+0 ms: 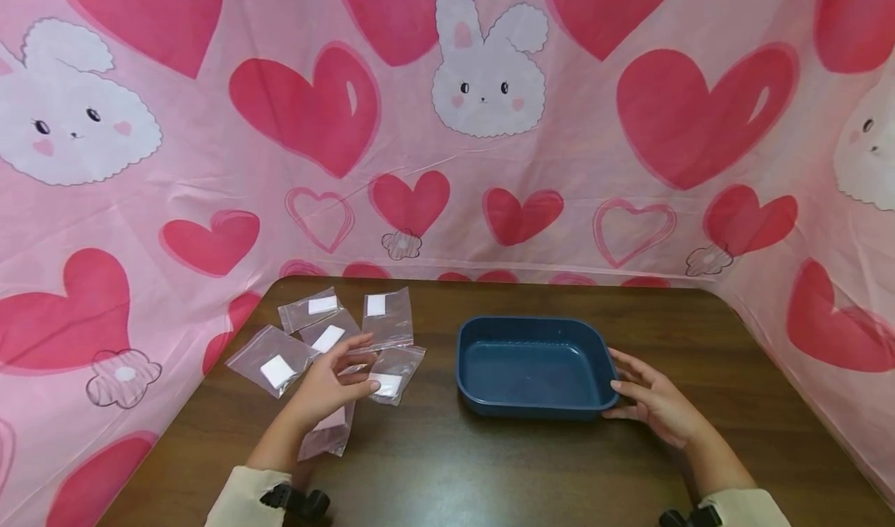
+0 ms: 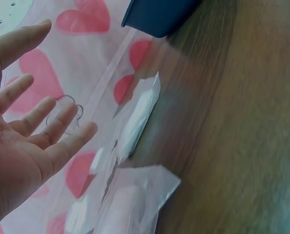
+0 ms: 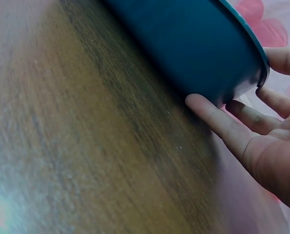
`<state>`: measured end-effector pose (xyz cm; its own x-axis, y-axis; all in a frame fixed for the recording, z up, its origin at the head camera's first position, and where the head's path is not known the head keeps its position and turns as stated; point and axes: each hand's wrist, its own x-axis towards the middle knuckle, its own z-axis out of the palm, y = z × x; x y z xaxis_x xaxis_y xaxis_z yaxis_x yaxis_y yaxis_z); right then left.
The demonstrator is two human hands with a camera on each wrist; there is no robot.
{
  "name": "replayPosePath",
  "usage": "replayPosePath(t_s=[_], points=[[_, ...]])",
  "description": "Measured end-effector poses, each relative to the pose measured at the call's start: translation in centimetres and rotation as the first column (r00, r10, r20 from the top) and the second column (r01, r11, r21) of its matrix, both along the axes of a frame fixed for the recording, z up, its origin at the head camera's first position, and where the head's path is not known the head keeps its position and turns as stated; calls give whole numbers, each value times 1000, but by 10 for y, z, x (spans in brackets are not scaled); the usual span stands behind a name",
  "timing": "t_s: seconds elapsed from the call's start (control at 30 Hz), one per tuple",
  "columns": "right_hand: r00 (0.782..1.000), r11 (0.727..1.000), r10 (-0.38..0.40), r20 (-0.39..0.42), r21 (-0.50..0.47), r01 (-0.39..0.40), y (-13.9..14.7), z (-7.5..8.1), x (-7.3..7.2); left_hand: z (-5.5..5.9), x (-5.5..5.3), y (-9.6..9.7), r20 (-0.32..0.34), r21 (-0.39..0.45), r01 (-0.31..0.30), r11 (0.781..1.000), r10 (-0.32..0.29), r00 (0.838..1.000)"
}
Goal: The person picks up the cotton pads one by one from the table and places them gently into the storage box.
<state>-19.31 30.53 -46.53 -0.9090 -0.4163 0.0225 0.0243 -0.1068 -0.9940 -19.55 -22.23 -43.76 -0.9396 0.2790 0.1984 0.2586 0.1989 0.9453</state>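
My left hand (image 1: 334,383) hovers over several clear zip bags, its fingers spread and slightly bent, holding nothing. Its thumb overlaps one bag (image 1: 409,362) in the head view. The left wrist view shows the palm beside the bags (image 2: 135,192), apart from them. Each bag has a white rectangular piece (image 1: 278,370) inside; some are partly covered by the hand. A dark blue rectangular basin (image 1: 531,414) stands upright to the right, nothing visible inside it. At its right end, my right hand (image 1: 657,406) touches the rim and outer side with thumb and extended fingers (image 3: 216,119).
The brown wooden table (image 1: 545,472) carries the bags on its left half and the basin right of centre. A pink cloth (image 1: 482,162) with hearts and rabbits hangs at the back and both sides.
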Motion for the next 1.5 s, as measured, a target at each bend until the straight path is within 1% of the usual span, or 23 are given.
replayPosePath(t_s=[0.2, 0.4, 0.6, 0.77, 0.87, 1.03, 1.1, 1.37, 1.5], points=[[1000, 1000, 12, 2, -8, -12, -1, 0, 0, -1, 5, -10, -10, -44, -25, 999, 25, 1000], [1000, 1000, 12, 6, -11, -12, -2, 0, 0, 1, 9, -20, -45, -51, -19, 998, 17, 999], [1000, 1000, 23, 1, -18, -23, -2, -2, 0, -1, 15, -37, -81, -56, -9, 998, 5, 997], [1000, 999, 28, -5, -22, -28, -1, -3, 0, -2, 20, -49, -93, -93, -50, 994, 41, 995], [1000, 999, 29, -3, -28, -29, -1, -3, 0, -4, 24, -56, -87, -89, -57, 994, 49, 995], [1000, 999, 28, -4, -37, -28, 0, -3, -1, -9, 28, -66, -126, -89, -61, 994, 50, 991], [1000, 999, 25, -4, -42, -25, 0, -4, -1, -12, 28, -69, -131, -90, -68, 994, 55, 990], [1000, 998, 9, -7, -55, -10, 2, -7, -2, -23, 28, -80, -123, -122, -73, 990, 57, 991], [1000, 997, 17, -5, -71, -17, 3, -8, -2, -28, 27, -84, -111, -126, -55, 991, 41, 993]])
